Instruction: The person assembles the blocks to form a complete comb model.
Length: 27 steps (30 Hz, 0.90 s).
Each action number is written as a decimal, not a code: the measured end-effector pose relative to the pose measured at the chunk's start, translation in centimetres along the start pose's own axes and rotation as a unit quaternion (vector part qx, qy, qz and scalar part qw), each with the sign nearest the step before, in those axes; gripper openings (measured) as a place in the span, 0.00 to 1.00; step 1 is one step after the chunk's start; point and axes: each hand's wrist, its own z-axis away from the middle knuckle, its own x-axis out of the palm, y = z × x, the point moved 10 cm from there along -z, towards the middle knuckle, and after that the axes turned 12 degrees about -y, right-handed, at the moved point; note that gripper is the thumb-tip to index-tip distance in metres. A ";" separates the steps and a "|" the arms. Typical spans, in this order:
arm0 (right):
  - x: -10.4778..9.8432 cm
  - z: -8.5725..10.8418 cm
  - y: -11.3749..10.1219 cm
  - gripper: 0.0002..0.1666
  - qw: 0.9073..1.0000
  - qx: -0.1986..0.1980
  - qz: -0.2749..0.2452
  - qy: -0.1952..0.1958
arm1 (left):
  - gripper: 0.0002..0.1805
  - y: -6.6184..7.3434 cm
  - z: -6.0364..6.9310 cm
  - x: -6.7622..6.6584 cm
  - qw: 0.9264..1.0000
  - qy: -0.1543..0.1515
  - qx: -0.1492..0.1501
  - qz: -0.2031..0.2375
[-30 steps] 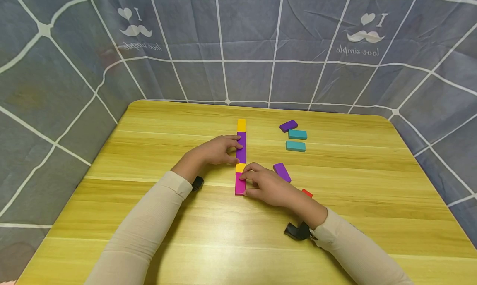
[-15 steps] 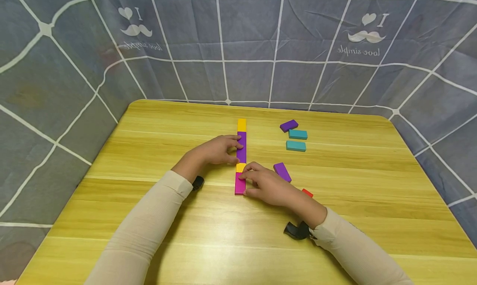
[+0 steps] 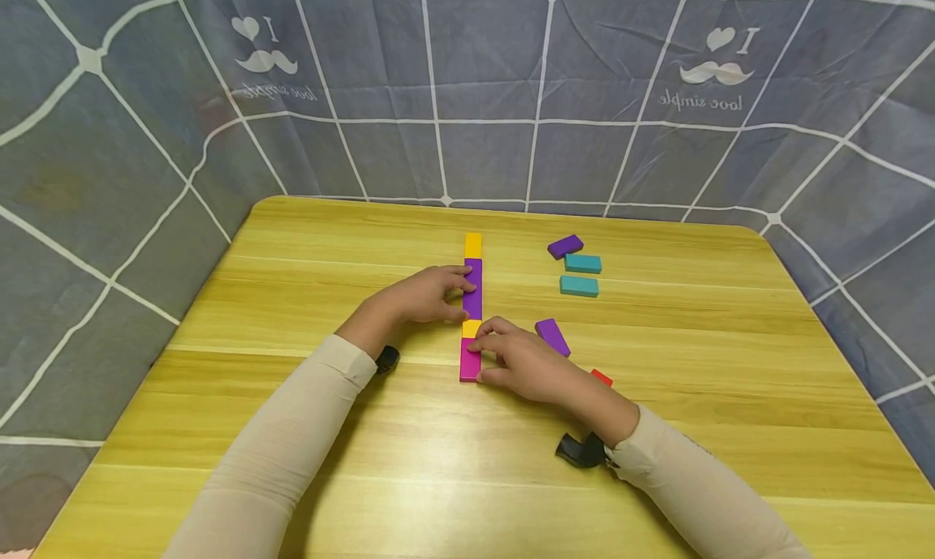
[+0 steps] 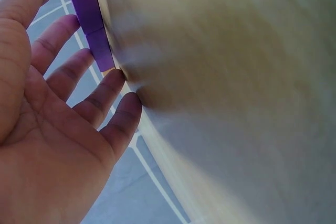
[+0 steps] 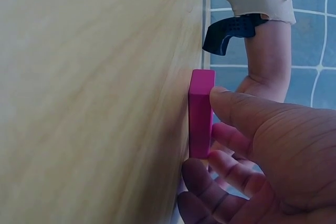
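Note:
In the head view, a straight line of flat blocks runs away across the table: a magenta block [image 3: 471, 361] nearest, a yellow block [image 3: 471, 328], two purple blocks [image 3: 473, 290] end to end, then another yellow block [image 3: 473, 245] farthest. The left hand [image 3: 426, 294] touches the purple pair from the left, fingertips on top and along the side, fingers spread and loosely bent. From the right, the right hand [image 3: 527, 366] touches the magenta block. In the right wrist view its thumb lies near one end of that magenta block [image 5: 200, 116], with fingertips by the other end.
Right of the line lie a dark purple block [image 3: 566, 247], two teal blocks [image 3: 582, 264] and a purple block [image 3: 553, 337]. A red block [image 3: 602, 378] is partly hidden behind the right wrist. A grey tile-patterned cloth [image 3: 482, 80] surrounds the wooden table [image 3: 453, 478].

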 end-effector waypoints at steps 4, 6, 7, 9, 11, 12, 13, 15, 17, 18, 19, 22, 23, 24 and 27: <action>0.1 0.0 0.1 0.22 1.000 0.000 -0.002 0.000 | 0.29 0.0 0.1 0.0 1.000 -0.001 0.000 0.000; 0.1 0.0 0.1 0.22 1.000 0.000 -0.002 0.000 | 0.29 0.0 0.1 0.0 1.000 0.000 0.000 0.000; 0.1 0.0 0.0 0.22 1.000 0.001 -0.003 0.000 | 0.29 0.0 0.1 0.0 1.000 0.000 0.000 0.000; 0.0 0.0 0.0 0.22 1.000 0.001 -0.002 0.000 | 0.29 0.0 0.1 0.0 1.000 -0.001 0.000 0.001; 0.0 0.1 -0.1 0.23 1.000 0.001 -0.002 0.001 | 0.29 0.0 0.1 0.0 1.000 -0.002 -0.002 0.002; 0.0 0.1 -0.1 0.23 1.000 0.000 -0.002 0.002 | 0.29 0.0 0.1 0.0 1.000 -0.002 -0.002 0.002; 0.0 0.1 -0.1 0.23 1.000 -0.002 -0.002 0.003 | 0.29 0.0 0.1 0.0 1.000 -0.003 -0.002 0.003; 0.0 0.2 -0.1 0.23 1.000 -0.004 -0.002 0.005 | 0.30 0.0 0.1 0.0 1.000 -0.003 -0.003 0.004; 0.1 0.2 -0.1 0.22 1.000 -0.006 -0.001 0.007 | 0.30 0.0 0.1 0.1 1.000 -0.003 -0.002 0.005; 0.1 0.2 -0.1 0.22 1.000 -0.008 -0.001 0.008 | 0.30 -0.1 0.1 0.1 1.000 -0.002 -0.002 0.006; 0.1 0.2 -0.1 0.22 1.000 -0.009 -0.002 0.008 | 0.30 -0.1 0.1 0.1 1.000 -0.002 -0.003 0.006; 0.2 0.3 0.0 0.22 1.000 -0.009 -0.004 0.009 | 0.30 -0.1 0.1 0.1 1.000 -0.002 -0.003 0.004; 0.2 0.3 0.0 0.22 1.000 -0.008 -0.005 0.009 | 0.30 -0.1 0.1 0.1 1.000 -0.002 -0.003 0.004; 0.2 0.3 0.0 0.23 1.000 -0.008 -0.005 0.009 | 0.30 -0.1 0.1 0.1 1.000 -0.002 -0.002 0.003; 0.3 0.3 -0.1 0.23 1.000 -0.007 -0.005 0.008 | 0.29 -0.2 0.2 0.1 1.000 0.000 0.000 0.003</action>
